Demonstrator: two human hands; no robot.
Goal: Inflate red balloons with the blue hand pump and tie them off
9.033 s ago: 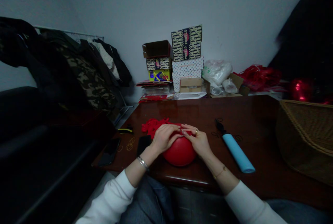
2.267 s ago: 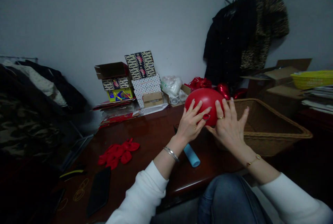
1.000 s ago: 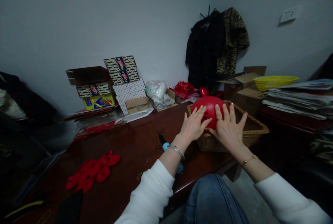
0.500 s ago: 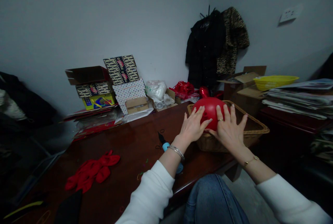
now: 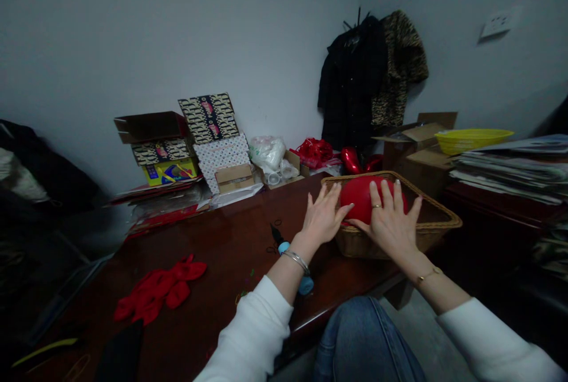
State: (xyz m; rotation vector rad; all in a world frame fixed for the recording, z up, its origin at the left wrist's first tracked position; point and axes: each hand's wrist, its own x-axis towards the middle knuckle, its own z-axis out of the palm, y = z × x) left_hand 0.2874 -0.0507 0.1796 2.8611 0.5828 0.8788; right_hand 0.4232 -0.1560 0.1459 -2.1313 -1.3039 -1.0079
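Note:
A round red balloon sits down inside a woven wicker basket at the right end of the desk. My right hand is spread in front of the balloon, fingers apart; whether its fingertips touch the balloon I cannot tell. At the basket's left rim is my left hand, fingers spread and holding nothing. A blue hand pump with a black nozzle lies on the desk, partly hidden behind my left forearm.
Uninflated red balloons lie in a pile on the desk. Boxes and a plastic bag line the back. Shiny red foil lies beyond the basket. On the right are a yellow basket and stacked papers.
The red balloon has dropped lower into the basket. My left hand has come away from it to the left, while my right hand stays nearly in place.

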